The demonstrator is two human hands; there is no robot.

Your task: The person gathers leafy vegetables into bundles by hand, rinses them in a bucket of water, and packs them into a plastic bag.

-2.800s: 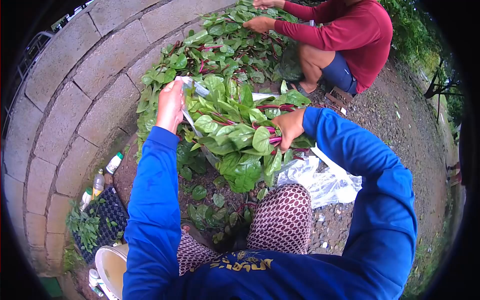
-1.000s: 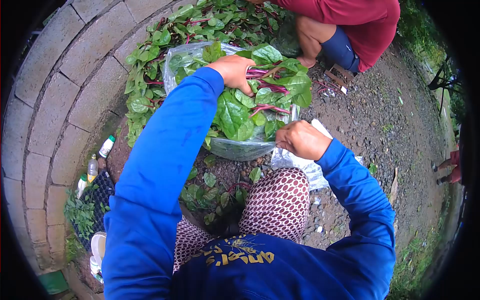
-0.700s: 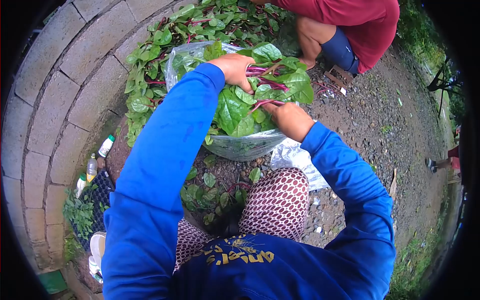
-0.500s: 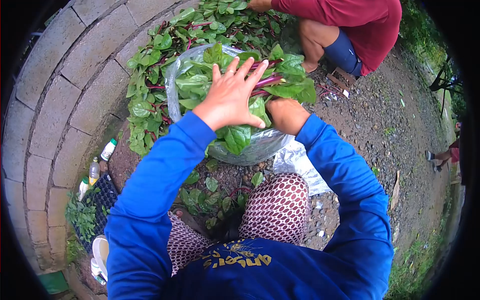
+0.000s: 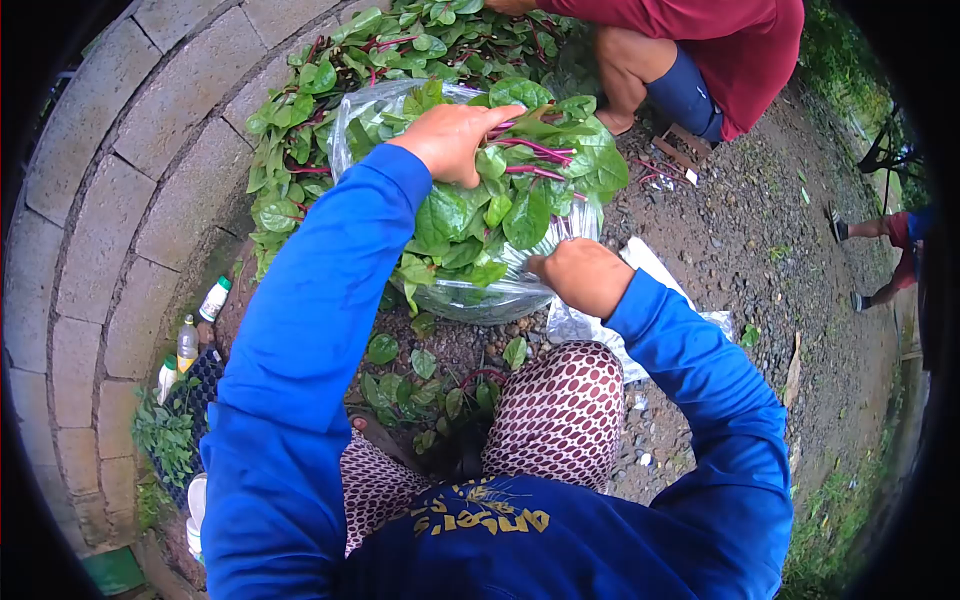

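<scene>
A clear plastic bag [image 5: 480,303] sits in front of my knees, stuffed with Malabar spinach [image 5: 525,190], its glossy green leaves and purple-red stems poking out to the right. My left hand [image 5: 452,140] is curled over the top of this bunch, thumb on the near side and fingers on the far side, partly among the leaves. At the bag's right rim, my right hand [image 5: 585,275] is closed on the gathered plastic. Leaves cover much of the bag's opening.
More Malabar spinach [image 5: 290,165] is heaped behind the bag beside a curved block wall [image 5: 130,200]. A person in a red shirt [image 5: 740,50] squats at upper right. Bottles [image 5: 187,343] stand at left. A white plastic sheet [image 5: 640,340] lies right; another person's legs [image 5: 880,230] show far right.
My left hand has gone from spread flat over the leaves to curled around them. My right hand has come out from the leaves to the bag's rim, pulling the plastic rightward.
</scene>
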